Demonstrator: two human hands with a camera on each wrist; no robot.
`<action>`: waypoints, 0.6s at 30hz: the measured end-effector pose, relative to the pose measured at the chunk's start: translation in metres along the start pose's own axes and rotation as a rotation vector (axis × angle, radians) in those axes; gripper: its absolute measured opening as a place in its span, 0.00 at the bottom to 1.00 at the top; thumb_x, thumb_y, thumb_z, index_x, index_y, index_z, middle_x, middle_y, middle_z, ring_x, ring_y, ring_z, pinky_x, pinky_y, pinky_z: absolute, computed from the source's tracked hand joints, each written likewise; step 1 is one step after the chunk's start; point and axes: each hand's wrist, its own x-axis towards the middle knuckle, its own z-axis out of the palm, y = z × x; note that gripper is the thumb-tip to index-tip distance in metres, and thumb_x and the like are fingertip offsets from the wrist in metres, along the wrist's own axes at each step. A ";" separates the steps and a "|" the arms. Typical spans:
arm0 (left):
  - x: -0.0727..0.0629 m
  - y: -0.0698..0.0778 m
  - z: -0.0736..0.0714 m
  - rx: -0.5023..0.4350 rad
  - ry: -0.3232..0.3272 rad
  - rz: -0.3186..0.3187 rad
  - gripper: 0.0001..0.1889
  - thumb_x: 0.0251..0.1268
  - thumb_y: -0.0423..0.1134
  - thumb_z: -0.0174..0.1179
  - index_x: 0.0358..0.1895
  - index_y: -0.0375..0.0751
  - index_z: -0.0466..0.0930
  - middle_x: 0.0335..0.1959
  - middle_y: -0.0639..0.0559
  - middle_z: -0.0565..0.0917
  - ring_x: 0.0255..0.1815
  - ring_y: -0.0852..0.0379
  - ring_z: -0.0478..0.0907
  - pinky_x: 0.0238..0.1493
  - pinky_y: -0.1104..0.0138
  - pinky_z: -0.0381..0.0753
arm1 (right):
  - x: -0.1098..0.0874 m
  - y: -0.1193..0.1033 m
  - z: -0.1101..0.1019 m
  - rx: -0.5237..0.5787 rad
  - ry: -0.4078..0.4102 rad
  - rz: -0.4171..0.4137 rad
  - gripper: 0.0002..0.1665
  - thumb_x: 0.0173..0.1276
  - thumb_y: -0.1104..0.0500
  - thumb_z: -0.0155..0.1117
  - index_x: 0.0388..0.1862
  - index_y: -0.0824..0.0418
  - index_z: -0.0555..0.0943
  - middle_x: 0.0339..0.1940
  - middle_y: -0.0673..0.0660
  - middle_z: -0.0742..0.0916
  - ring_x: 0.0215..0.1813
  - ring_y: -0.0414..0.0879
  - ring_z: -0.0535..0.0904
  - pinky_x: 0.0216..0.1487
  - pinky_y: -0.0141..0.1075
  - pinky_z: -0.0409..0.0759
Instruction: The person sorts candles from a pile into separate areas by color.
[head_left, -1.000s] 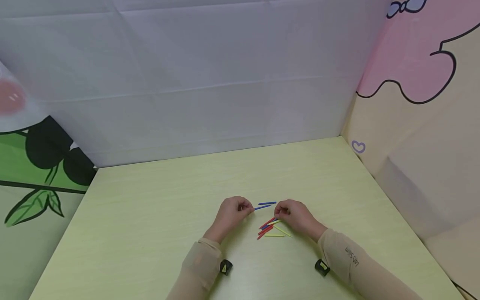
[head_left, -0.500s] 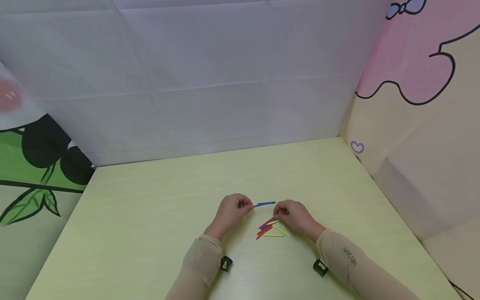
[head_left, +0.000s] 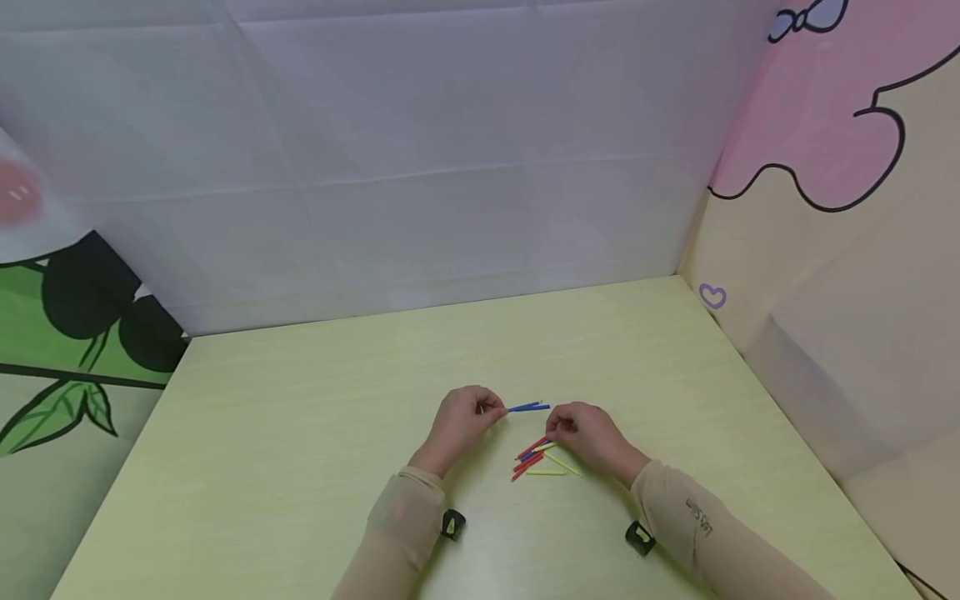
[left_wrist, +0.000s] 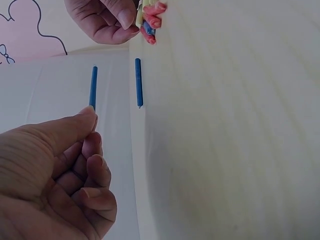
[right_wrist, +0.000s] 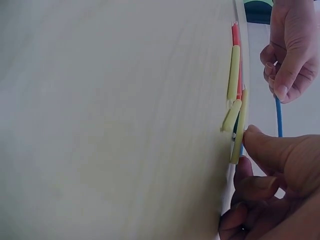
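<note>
In the left wrist view my left hand pinches a thin blue candle by one end, between thumb and forefinger. A second blue candle lies on the table close by; in the head view the two overlap. My right hand is at the far edge of a small pile of red, blue and yellow candles, its fingers curled. In the right wrist view its thumb and forefinger pinch the end of a yellow candle. Red candles and another yellow candle lie nearer me.
The pale wooden table spreads on all sides of the candles. A white sheet stands along its back edge, with printed panels at left and right. Each wrist carries a small black camera, as on the left wrist camera.
My left hand has shifted slightly away from me with its blue candle, whose tip now appears above the lying blue candle instead of below it. The right hand has hardly moved.
</note>
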 end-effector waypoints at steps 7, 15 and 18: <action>0.003 0.002 0.000 0.026 0.003 -0.002 0.04 0.61 0.39 0.68 0.30 0.45 0.85 0.23 0.60 0.78 0.24 0.60 0.69 0.28 0.68 0.70 | 0.000 0.001 0.000 -0.002 0.001 -0.008 0.08 0.63 0.64 0.69 0.28 0.51 0.82 0.27 0.47 0.77 0.35 0.43 0.70 0.41 0.39 0.69; 0.006 0.003 0.002 0.041 -0.002 -0.007 0.04 0.61 0.40 0.68 0.30 0.45 0.85 0.23 0.59 0.77 0.25 0.60 0.69 0.28 0.68 0.69 | -0.001 0.002 -0.001 -0.006 0.000 -0.029 0.07 0.63 0.64 0.69 0.29 0.52 0.82 0.27 0.46 0.77 0.35 0.43 0.70 0.41 0.39 0.70; 0.006 0.003 0.002 0.045 -0.002 -0.015 0.04 0.61 0.39 0.68 0.30 0.45 0.85 0.23 0.59 0.77 0.24 0.60 0.69 0.28 0.68 0.69 | -0.001 0.002 -0.002 -0.003 -0.005 -0.032 0.07 0.63 0.64 0.69 0.29 0.52 0.83 0.27 0.46 0.77 0.35 0.43 0.71 0.41 0.39 0.70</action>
